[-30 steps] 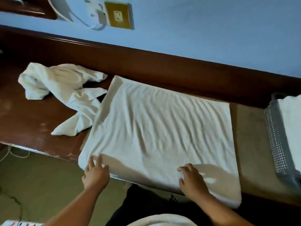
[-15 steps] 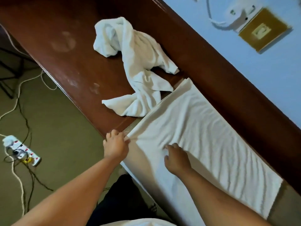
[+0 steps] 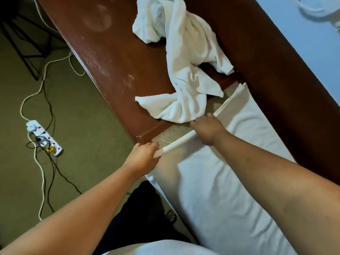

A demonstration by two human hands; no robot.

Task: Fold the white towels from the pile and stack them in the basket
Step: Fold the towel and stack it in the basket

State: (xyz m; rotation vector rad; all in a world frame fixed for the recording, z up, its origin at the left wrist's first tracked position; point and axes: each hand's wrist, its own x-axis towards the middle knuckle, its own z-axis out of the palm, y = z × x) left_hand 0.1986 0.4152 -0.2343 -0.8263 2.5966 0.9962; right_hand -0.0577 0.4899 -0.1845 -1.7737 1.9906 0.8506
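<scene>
Firmly in left hand [image 3: 145, 157], folded towel [image 3: 220, 183]

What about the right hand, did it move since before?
Yes. The right hand slid along the flat towel to its end edge, closer to the crumpled towel pile, and now grips that edge.
</scene>
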